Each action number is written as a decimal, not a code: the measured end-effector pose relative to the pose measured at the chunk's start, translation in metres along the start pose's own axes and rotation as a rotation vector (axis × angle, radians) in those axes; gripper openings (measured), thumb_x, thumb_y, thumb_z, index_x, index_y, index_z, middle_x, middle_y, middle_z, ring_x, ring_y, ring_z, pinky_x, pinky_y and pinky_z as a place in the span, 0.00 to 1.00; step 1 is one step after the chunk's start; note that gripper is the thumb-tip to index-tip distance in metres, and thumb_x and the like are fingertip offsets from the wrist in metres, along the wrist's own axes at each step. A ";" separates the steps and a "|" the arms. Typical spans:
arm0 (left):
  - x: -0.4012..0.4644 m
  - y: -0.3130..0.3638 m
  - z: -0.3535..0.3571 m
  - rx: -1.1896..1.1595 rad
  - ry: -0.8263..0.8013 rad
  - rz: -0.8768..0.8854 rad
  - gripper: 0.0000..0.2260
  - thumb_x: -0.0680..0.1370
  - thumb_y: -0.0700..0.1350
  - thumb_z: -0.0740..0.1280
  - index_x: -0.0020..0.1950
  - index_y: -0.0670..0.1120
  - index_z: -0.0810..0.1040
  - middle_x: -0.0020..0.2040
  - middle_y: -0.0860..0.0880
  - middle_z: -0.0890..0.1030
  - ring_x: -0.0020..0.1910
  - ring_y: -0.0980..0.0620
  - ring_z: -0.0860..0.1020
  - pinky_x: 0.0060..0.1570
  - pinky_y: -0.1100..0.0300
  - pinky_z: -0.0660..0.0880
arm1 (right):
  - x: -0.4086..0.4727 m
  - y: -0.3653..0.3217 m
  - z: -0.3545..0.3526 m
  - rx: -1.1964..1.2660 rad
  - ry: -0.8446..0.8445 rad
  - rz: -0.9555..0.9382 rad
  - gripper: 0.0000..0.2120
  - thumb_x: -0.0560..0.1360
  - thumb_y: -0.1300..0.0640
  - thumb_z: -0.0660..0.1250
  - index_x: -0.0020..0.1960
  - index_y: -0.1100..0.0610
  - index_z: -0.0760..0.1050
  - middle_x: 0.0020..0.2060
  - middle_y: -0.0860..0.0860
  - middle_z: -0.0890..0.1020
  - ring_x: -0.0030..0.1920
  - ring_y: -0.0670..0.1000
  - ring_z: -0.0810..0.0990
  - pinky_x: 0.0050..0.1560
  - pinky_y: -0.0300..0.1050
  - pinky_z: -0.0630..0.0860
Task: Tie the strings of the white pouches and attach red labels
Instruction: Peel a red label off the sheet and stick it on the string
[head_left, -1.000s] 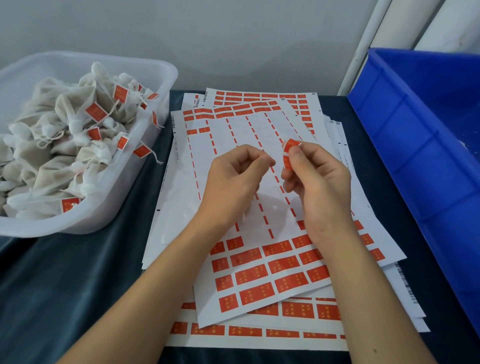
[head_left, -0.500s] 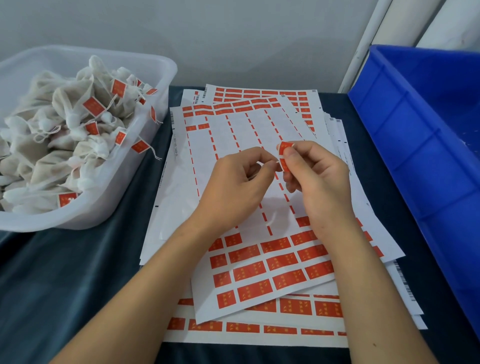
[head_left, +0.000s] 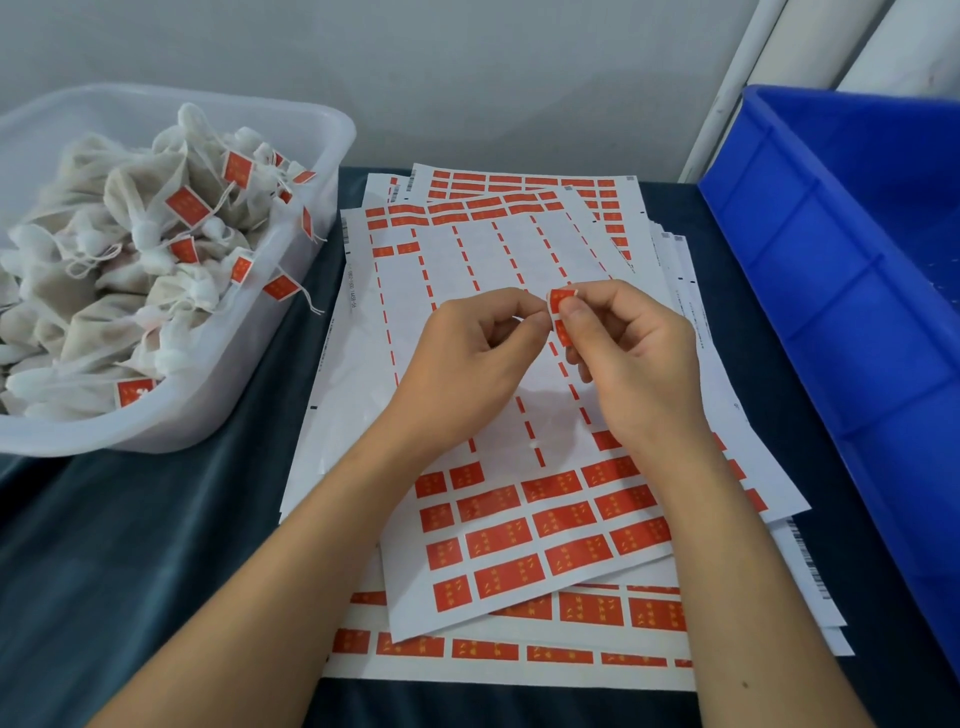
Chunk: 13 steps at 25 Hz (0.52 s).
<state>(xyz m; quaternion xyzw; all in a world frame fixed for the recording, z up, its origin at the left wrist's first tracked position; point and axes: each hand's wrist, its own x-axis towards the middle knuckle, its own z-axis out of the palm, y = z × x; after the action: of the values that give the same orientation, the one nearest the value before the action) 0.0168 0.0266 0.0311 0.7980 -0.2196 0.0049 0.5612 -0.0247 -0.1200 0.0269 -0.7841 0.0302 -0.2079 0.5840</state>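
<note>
Both forearms are bare from the lower frame edge up to the wrists, with no sleeves, watch, bracelets or gloves. The left hand (head_left: 467, 358) and right hand (head_left: 636, 358) wear no rings. The visible fingernails are short and unpainted.

Soft, even light fell from above, leaving only faint shadows beneath the hands. The wide lens bowed the blue crate (head_left: 852, 291) at the right edge. Focus stayed fairly sharp throughout.

Small packing workstation, label sheets (head_left: 519, 519) stacked on a cloth-covered table (head_left: 130, 571), blue crate (head_left: 857, 312), tub of tagged pouches (head_left: 130, 270)
</note>
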 end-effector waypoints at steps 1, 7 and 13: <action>0.000 0.001 0.000 -0.009 -0.008 -0.006 0.10 0.85 0.45 0.65 0.48 0.54 0.83 0.38 0.54 0.82 0.34 0.58 0.77 0.35 0.70 0.72 | 0.000 0.000 0.000 -0.014 0.004 -0.013 0.04 0.82 0.51 0.68 0.53 0.46 0.82 0.41 0.39 0.84 0.44 0.42 0.83 0.41 0.29 0.78; -0.001 0.005 -0.007 -0.088 -0.058 -0.058 0.11 0.85 0.41 0.63 0.47 0.48 0.84 0.29 0.63 0.77 0.30 0.63 0.76 0.31 0.73 0.69 | 0.000 0.002 0.000 -0.096 0.007 -0.091 0.03 0.82 0.50 0.68 0.53 0.43 0.80 0.41 0.39 0.84 0.45 0.44 0.83 0.43 0.29 0.78; -0.002 0.008 -0.006 -0.181 -0.043 -0.100 0.11 0.84 0.44 0.66 0.44 0.49 0.85 0.26 0.62 0.76 0.26 0.61 0.73 0.29 0.72 0.69 | -0.002 0.002 -0.001 -0.128 -0.007 -0.155 0.07 0.83 0.49 0.66 0.59 0.42 0.80 0.44 0.38 0.84 0.46 0.45 0.84 0.42 0.33 0.80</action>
<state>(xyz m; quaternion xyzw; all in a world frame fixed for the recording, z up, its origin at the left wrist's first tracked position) 0.0134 0.0302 0.0402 0.7541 -0.1909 -0.0599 0.6256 -0.0262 -0.1213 0.0251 -0.8205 -0.0192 -0.2475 0.5149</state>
